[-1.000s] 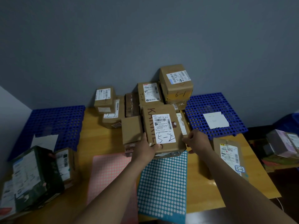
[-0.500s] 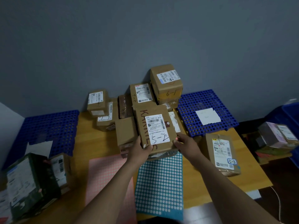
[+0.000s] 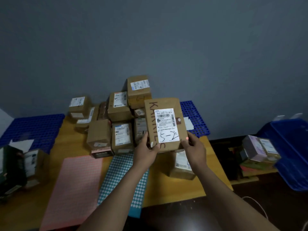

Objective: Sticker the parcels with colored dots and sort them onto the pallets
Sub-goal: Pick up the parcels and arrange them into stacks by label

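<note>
Overhead and behind everything, a grey wall (image 3: 166, 39) fills the upper half of the frame. Below it a wooden table (image 3: 215, 165) spans the lower half, with a blue left pallet (image 3: 33, 125) at the left edge of the frame and a blue right pallet (image 3: 196, 117) right of centre, each carrying a white sheet of paper. A blue crate (image 3: 293, 147) sits at the far right, off the table. A pink sticker sheet (image 3: 73, 189) lies flat in the lower left of the table, and a teal sticker sheet (image 3: 123, 180) lies just beside it toward the centre. A pile of parcels (image 3: 120, 110) stands against the wall in the middle of the frame, and a dark parcel (image 3: 11, 169) lies at the lower left. The brown parcel (image 3: 165, 105) is held up off the table, right of centre, its face turned toward the camera, covering part of the right pallet and the edge of the pile. Another low parcel (image 3: 181, 165) rests on the table beneath it. The left hand (image 3: 146, 152) grips the brown parcel's lower left corner, thumb on its front. The right hand (image 3: 195, 149) grips the lower right corner the same way. A white label (image 3: 166, 125) on the front shows a barcode and handwritten "5-2".
</note>
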